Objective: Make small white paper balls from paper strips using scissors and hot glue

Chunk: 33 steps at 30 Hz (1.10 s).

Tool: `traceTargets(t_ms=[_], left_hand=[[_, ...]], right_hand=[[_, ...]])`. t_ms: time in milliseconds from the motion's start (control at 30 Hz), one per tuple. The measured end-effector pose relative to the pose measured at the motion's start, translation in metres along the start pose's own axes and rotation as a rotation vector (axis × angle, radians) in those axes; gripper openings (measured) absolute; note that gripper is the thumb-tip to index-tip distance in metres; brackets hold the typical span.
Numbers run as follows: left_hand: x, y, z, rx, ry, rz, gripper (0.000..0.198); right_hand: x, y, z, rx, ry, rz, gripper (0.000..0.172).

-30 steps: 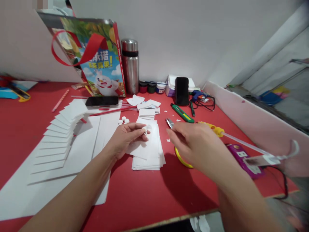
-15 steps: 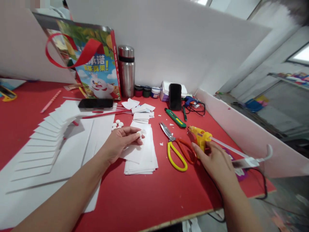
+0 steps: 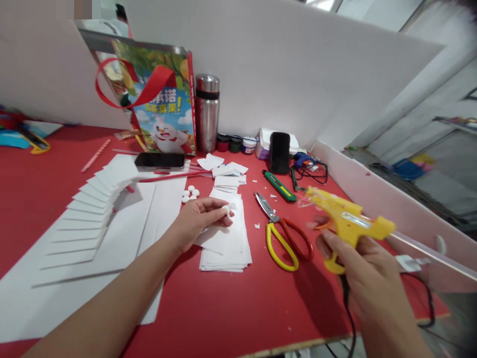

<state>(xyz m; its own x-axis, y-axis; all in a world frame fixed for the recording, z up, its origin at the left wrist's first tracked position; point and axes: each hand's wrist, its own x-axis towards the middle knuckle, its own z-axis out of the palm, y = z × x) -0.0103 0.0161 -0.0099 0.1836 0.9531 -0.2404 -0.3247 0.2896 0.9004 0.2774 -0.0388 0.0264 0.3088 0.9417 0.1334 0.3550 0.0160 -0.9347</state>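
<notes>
Between thumb and fingers, my left hand (image 3: 203, 219) pinches a small white paper piece (image 3: 229, 209) above a stack of white paper sheets (image 3: 227, 253). My right hand (image 3: 367, 268) is wrapped round the handle of a yellow hot glue gun (image 3: 346, 216), lifted off the table with its nozzle toward the left; a clear glue stick (image 3: 428, 246) sticks out of its back. Scissors (image 3: 283, 233) with one yellow and one red handle lie open between my hands. Several small white round pieces (image 3: 191, 193) sit just beyond my left hand.
Fanned white card strips (image 3: 80, 223) stand on white board at the left. Toward the back are a picture bag (image 3: 164, 114), a steel flask (image 3: 207, 117), paint jars (image 3: 235, 143), phones and a green cutter (image 3: 279, 185). A white partition (image 3: 391, 194) borders the right edge.
My right hand has gripped the glue gun and raised it off the table toward me. My left hand keeps its pinch over the sheets. The view has turned slightly left.
</notes>
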Motion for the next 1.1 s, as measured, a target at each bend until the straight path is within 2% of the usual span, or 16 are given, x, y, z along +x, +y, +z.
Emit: traceTargets(t_ms=[67, 133, 233, 400, 500, 767, 900, 1100], left_hand=[[0.0, -0.001, 0.0, 0.003, 0.005, -0.003, 0.031], [0.001, -0.001, -0.001, 0.01, 0.011, 0.008, 0.031], [0.002, 0.0, -0.003, 0.018, 0.033, 0.048, 0.031], [0.005, 0.0, -0.007, 0.042, 0.085, 0.062, 0.03], [0.007, -0.002, -0.009, 0.06, 0.092, 0.073, 0.029], [0.007, 0.0, -0.007, 0.075, 0.092, 0.052, 0.026], [0.006, 0.0, -0.006, 0.084, 0.09, 0.043, 0.025], [0.005, 0.0, -0.005, 0.101, 0.095, 0.036, 0.024]], right_hand=[[-0.009, -0.009, 0.017, 0.279, -0.124, 0.146, 0.027], [-0.014, -0.015, 0.034, 0.402, -0.278, 0.225, 0.022], [-0.014, -0.021, 0.052, 0.428, -0.483, 0.235, 0.019], [-0.001, -0.021, 0.07, 0.345, -0.624, 0.15, 0.027], [0.004, -0.012, 0.078, 0.289, -0.672, 0.103, 0.029], [-0.002, 0.012, 0.085, 0.311, -0.624, 0.123, 0.03], [-0.002, 0.013, 0.084, 0.315, -0.631, 0.153, 0.031], [-0.001, 0.007, 0.083, 0.212, -0.682, 0.121, 0.039]])
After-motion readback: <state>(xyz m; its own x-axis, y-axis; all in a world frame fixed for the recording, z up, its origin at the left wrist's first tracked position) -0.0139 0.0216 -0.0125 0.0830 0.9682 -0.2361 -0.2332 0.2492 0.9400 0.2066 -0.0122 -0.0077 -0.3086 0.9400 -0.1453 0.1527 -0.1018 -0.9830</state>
